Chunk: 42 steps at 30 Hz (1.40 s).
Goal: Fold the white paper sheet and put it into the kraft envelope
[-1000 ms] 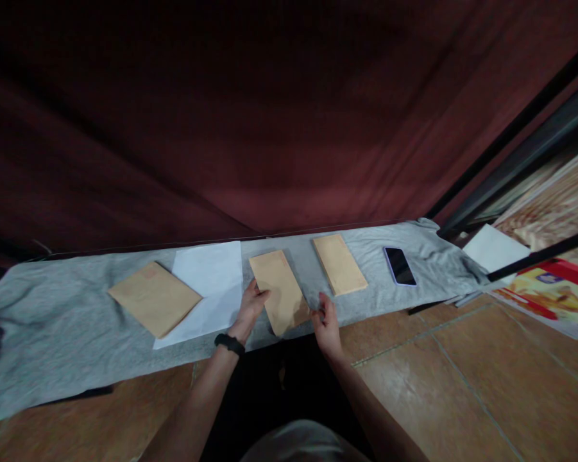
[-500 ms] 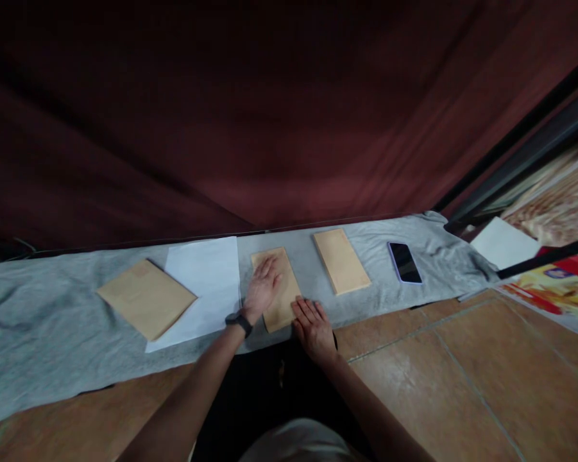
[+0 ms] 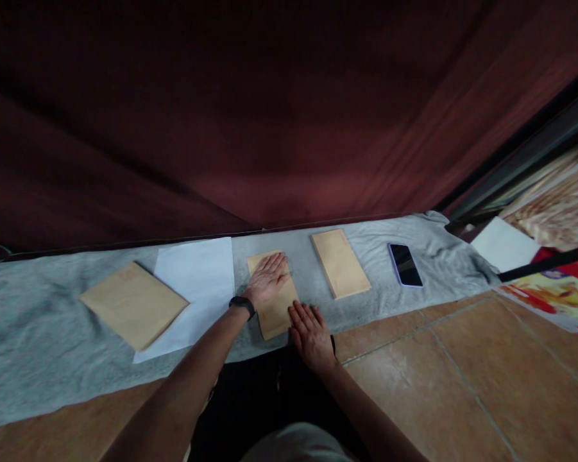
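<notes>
Both hands were palm down at the middle envelope (image 3: 275, 312), a brown paper one lying flat on the cloth-covered tabletop (image 3: 33, 346), directly in front of the person. The left hand (image 3: 269, 277) lay flat across the envelope's upper part, fingers straight and close together, grasping nothing; a black wristband (image 3: 243, 305) showed on that wrist. The right hand (image 3: 312, 335) was also flattened, fingers extended and slightly parted, the leftmost fingertips over the envelope's lower right edge; it gripped nothing either. Contents of the envelope could not be determined. To the left, a white sheet (image 3: 204, 276) lay flat, partly covered by a wider brown envelope (image 3: 135, 305) set at a slant, a faint reddish mark near its top corner. To the right of the middle envelope, well clear of it, was a thick brown stack (image 3: 340, 262), apparently of similar envelopes. Farther right, a phone (image 3: 406, 265) in a pale purple case rested screen up, display dark. A dark red curtain (image 3: 279, 141) hung behind the tabletop; tiled floor (image 3: 414, 385) showed below.
</notes>
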Motion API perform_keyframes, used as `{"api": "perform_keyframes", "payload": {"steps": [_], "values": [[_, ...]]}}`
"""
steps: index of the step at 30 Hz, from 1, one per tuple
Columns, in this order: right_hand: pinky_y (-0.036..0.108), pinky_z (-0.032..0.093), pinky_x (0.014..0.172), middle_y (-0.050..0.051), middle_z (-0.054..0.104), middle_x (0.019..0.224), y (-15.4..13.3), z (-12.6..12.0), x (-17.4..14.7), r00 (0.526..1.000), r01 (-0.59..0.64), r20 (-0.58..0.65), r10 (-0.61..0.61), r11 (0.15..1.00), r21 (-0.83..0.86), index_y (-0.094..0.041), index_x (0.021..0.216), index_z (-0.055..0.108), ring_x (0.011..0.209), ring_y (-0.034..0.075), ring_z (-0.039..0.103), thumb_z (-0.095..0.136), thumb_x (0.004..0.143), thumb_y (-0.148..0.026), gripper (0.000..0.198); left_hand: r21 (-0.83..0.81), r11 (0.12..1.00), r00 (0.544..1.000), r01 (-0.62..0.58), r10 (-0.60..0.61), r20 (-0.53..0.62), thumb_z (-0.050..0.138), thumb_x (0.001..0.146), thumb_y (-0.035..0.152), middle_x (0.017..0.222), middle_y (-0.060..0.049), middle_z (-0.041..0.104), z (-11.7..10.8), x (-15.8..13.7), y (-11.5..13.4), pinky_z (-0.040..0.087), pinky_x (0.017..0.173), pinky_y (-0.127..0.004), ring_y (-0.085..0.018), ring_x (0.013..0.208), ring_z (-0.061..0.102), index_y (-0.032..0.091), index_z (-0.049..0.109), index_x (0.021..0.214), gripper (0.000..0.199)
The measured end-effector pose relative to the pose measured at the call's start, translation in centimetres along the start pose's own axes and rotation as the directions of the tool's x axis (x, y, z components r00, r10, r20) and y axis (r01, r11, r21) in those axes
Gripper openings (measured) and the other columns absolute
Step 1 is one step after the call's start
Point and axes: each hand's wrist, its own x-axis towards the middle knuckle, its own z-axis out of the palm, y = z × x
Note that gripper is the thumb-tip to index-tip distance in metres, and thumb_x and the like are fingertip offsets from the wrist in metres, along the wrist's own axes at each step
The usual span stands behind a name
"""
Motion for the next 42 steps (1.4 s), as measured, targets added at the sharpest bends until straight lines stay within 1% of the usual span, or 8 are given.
{"api": "perform_keyframes", "payload": {"steps": [12,20,25,28,30,34,38,42], "values": [[0.049,0.031,0.119,0.011,0.054,0.147,0.0,0.4,-0.4,0.997,-0.029,-0.076,0.032,0.999,0.043,-0.020,0.146,0.045,0.139,0.024,0.047,0.041,0.102,-0.021,0.044,-0.040,0.995,0.994,-0.086,0.088,0.058,0.038,0.099,0.040,0.163,-0.010,0.031,0.7,-4.4,2.3,0.011,0.126,-0.040,-0.020,0.152,0.025,0.017,0.037,0.154,0.059],[0.049,0.036,0.116,0.015,0.054,0.146,0.7,1.4,-1.1,0.986,-0.011,-0.166,0.024,0.997,0.079,-0.016,0.154,0.029,0.141,0.023,0.045,0.034,0.100,-0.015,0.054,-0.060,0.987,0.982,-0.146,0.152,0.114,0.040,0.101,0.039,0.161,-0.008,0.036,0.4,-9.0,5.9,0.017,0.126,-0.042,-0.020,0.150,0.029,0.022,0.038,0.153,0.055],[0.048,0.037,0.115,0.014,0.056,0.143,0.9,1.9,-1.0,0.981,-0.015,-0.189,0.036,0.994,0.109,-0.016,0.154,0.031,0.138,0.022,0.048,0.030,0.098,-0.011,0.056,-0.038,0.979,0.973,-0.201,0.204,0.108,0.041,0.102,0.041,0.161,-0.006,0.035,0.7,-12.3,7.4,0.021,0.126,-0.042,-0.019,0.150,0.030,0.025,0.034,0.155,0.056],[0.049,0.040,0.113,0.016,0.052,0.146,1.0,2.0,-1.0,0.975,-0.063,-0.201,0.090,0.989,0.135,-0.016,0.152,0.035,0.138,0.025,0.046,0.035,0.097,-0.014,0.054,-0.020,0.989,0.987,-0.143,0.144,0.064,0.041,0.102,0.039,0.161,-0.005,0.037,1.3,-14.3,7.7,0.025,0.125,-0.044,-0.020,0.149,0.032,0.027,0.033,0.155,0.055],[0.052,0.042,0.111,0.017,0.046,0.150,1.0,2.0,-0.9,0.963,-0.112,-0.229,0.144,0.983,0.148,-0.016,0.148,0.041,0.140,0.029,0.041,0.040,0.096,-0.017,0.052,-0.018,0.999,0.999,-0.031,0.030,-0.040,0.041,0.102,0.036,0.161,-0.007,0.037,1.8,-15.5,7.7,0.029,0.123,-0.047,-0.022,0.150,0.031,0.025,0.031,0.155,0.056],[0.054,0.042,0.107,0.016,0.052,0.140,0.5,2.0,-0.3,0.924,-0.190,-0.293,0.246,0.960,0.206,-0.019,0.130,0.057,0.133,0.030,0.045,0.044,0.093,-0.016,0.039,-0.053,0.991,0.969,0.124,-0.133,-0.207,0.044,0.099,0.030,0.159,-0.012,0.039,2.5,-16.8,7.7,0.034,0.121,-0.051,-0.026,0.149,0.032,0.021,0.036,0.152,0.053],[0.049,0.043,0.103,0.012,0.061,0.119,0.0,1.6,0.9,0.864,-0.270,-0.322,0.387,0.897,0.351,-0.021,0.104,0.066,0.117,0.027,0.053,0.051,0.088,-0.017,0.023,-0.088,0.986,0.957,0.143,-0.161,-0.240,0.047,0.097,0.026,0.158,-0.012,0.041,2.6,-16.7,7.9,0.039,0.118,-0.049,-0.027,0.147,0.037,0.023,0.042,0.147,0.050],[0.043,0.047,0.095,0.008,0.067,0.099,0.0,1.1,2.3,0.801,-0.364,-0.148,0.580,0.668,0.649,-0.022,0.085,0.067,0.101,0.025,0.059,0.058,0.080,-0.022,0.011,-0.101,0.985,0.944,0.142,-0.165,-0.285,0.047,0.096,0.022,0.155,-0.013,0.043,2.8,-16.5,8.0,0.040,0.117,-0.049,-0.027,0.145,0.039,0.021,0.043,0.145,0.049]]}}
